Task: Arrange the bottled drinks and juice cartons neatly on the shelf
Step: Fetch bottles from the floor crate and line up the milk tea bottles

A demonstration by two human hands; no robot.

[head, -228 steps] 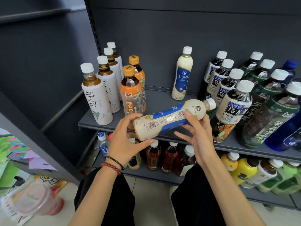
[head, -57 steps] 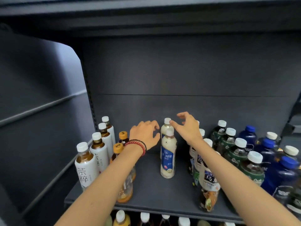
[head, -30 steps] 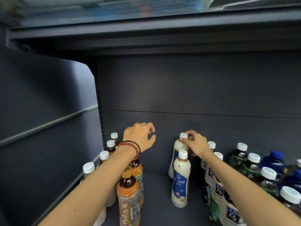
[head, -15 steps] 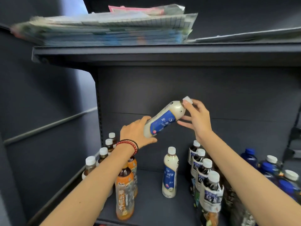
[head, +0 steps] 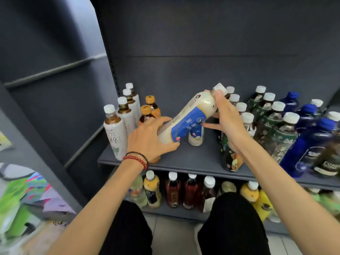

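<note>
With both arms outstretched above shelf [head: 198,161], gripping base of tilted bottle [head: 191,115] in curled fingers [head: 160,120] of left hand [head: 150,138], pinching neck with right hand [head: 228,116].

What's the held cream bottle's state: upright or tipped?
Tipped: the cream bottle slants, neck end raised to the right, left hand gripping its base, right hand holding its neck.
</note>
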